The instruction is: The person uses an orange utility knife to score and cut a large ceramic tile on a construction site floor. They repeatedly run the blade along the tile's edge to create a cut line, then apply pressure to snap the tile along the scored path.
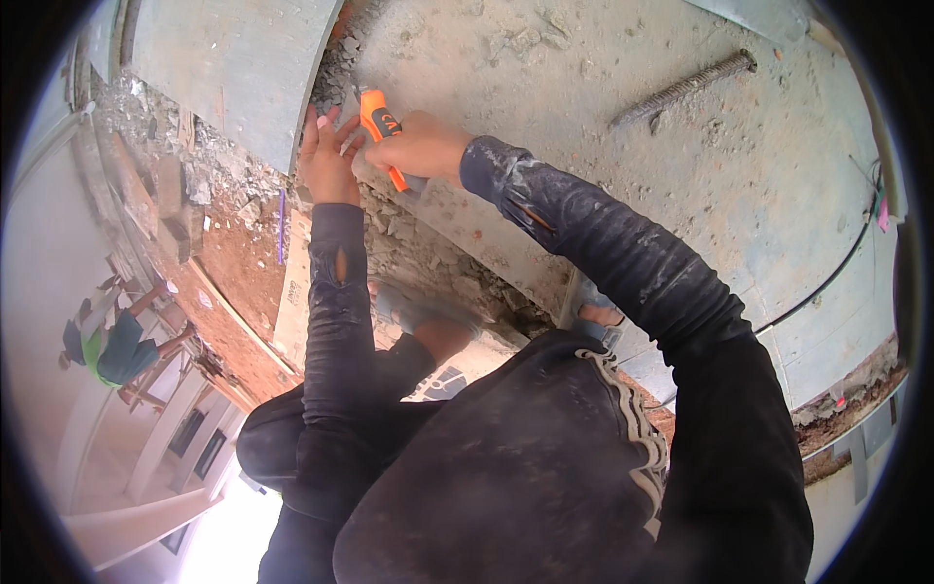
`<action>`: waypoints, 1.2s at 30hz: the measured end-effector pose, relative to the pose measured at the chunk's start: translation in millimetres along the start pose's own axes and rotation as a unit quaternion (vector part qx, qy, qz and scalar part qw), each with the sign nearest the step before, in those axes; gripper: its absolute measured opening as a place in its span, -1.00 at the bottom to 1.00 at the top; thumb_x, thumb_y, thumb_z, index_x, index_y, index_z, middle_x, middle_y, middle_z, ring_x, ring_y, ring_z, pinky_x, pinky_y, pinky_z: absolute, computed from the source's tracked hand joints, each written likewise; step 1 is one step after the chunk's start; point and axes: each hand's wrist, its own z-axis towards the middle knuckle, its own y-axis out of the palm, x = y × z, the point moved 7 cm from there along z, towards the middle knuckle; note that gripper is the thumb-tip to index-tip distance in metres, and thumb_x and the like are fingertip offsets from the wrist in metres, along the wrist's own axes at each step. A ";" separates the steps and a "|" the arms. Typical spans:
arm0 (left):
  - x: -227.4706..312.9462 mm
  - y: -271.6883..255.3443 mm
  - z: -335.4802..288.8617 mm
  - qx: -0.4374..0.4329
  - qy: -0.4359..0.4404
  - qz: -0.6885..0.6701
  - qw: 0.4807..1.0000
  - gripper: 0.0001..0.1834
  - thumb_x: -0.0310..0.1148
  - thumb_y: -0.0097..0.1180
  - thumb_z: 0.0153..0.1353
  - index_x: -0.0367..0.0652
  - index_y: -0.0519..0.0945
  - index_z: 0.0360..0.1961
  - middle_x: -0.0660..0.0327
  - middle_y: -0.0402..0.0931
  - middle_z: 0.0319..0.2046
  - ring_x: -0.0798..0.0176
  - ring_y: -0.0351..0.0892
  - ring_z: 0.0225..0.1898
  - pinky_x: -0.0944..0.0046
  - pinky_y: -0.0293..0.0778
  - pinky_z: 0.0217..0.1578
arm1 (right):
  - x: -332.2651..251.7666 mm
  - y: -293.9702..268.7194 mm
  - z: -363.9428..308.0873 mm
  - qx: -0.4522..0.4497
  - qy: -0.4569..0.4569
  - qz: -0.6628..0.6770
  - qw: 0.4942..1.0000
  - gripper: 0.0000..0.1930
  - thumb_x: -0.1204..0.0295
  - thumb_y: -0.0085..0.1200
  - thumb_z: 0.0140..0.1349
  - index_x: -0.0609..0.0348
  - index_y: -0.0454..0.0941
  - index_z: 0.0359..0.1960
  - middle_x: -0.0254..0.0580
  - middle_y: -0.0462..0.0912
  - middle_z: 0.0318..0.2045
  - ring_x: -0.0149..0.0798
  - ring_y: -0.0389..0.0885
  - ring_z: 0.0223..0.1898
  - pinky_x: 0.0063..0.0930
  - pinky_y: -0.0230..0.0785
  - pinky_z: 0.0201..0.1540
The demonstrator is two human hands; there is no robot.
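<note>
My right hand [420, 148] is closed round an orange-and-black hand tool [374, 112] whose short metal tip points up and to the left; its exact kind is not clear. Just left of it, my left hand [331, 167] has its fingers stretched out and apart, holding nothing that I can see. Those fingers lie beside the curved-looking edge of a large grey panel [229, 73]. Under and between both hands runs a strip of broken rubble [413, 238] along a concrete slab [506, 238].
A ridged steel bar [686, 88] lies on the dusty slab at upper right. A black cable [827, 277] crosses the right side. Left are wooden planks [173, 209], a purple strip [281, 227] and reddish soil. Another person [117, 346] is farther off at left.
</note>
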 end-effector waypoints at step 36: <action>-1.7 -14.1 -17.2 -0.031 -0.165 -0.132 0.977 -0.71 -0.25 -0.17 0.35 -0.28 0.40 -0.13 0.26 0.38 -0.50 0.34 0.34 -0.53 0.36 0.31 -0.56 | -41.0 22.6 44.3 0.128 -0.091 -0.084 0.984 -0.69 0.34 -0.02 0.04 0.43 0.53 -0.60 -0.01 0.52 -0.69 -0.20 0.52 -0.67 -0.37 0.35 -0.62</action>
